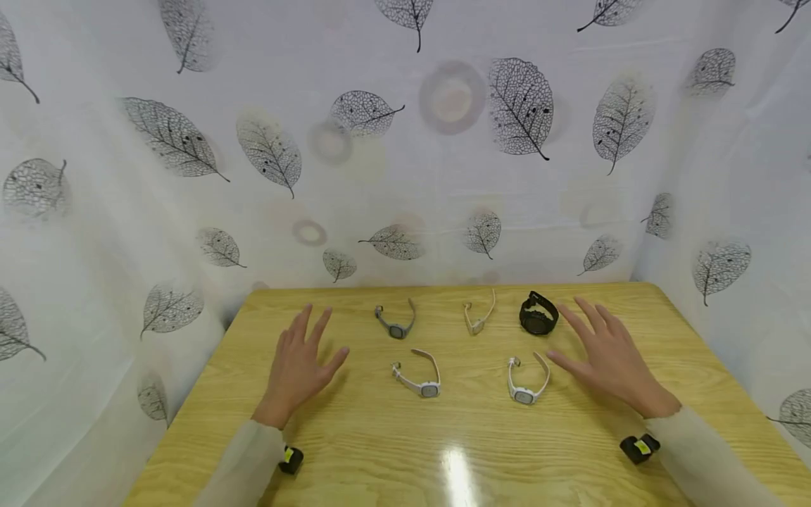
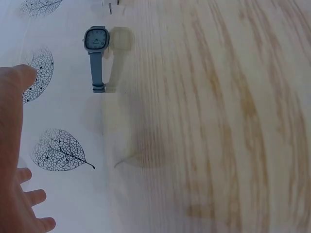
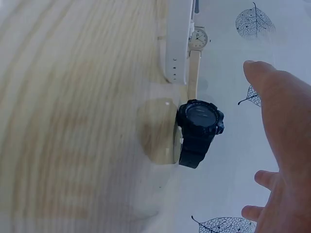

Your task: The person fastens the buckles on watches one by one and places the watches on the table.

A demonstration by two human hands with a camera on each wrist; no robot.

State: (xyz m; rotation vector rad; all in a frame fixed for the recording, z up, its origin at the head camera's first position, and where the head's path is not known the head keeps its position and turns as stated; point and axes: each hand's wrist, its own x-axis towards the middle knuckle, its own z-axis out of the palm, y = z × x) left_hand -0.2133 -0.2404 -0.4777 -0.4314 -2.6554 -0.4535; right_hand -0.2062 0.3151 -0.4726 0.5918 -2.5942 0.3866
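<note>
Several wristwatches lie on the wooden table. At the back left is a grey watch (image 1: pixel 396 330), also seen in the left wrist view. A small cream watch (image 1: pixel 476 326) lies at the back middle, with a chunky black watch (image 1: pixel 537 321) to its right. Nearer the front are a white watch (image 1: pixel 429 389) with its strap undone and another white watch (image 1: pixel 524 396). My left hand (image 1: pixel 300 370) hovers left of the watches with fingers spread. My right hand (image 1: pixel 610 359) hovers to their right, closest to the black watch, fingers spread. Neither hand holds anything.
The wooden table (image 1: pixel 355 451) has a bright light reflection near its front. Behind and on both sides hangs a white curtain (image 1: pixel 380 183) printed with dark leaves. A black wrist camera (image 1: pixel 640 448) sits at the right wrist, and another (image 1: pixel 291 460) at the left.
</note>
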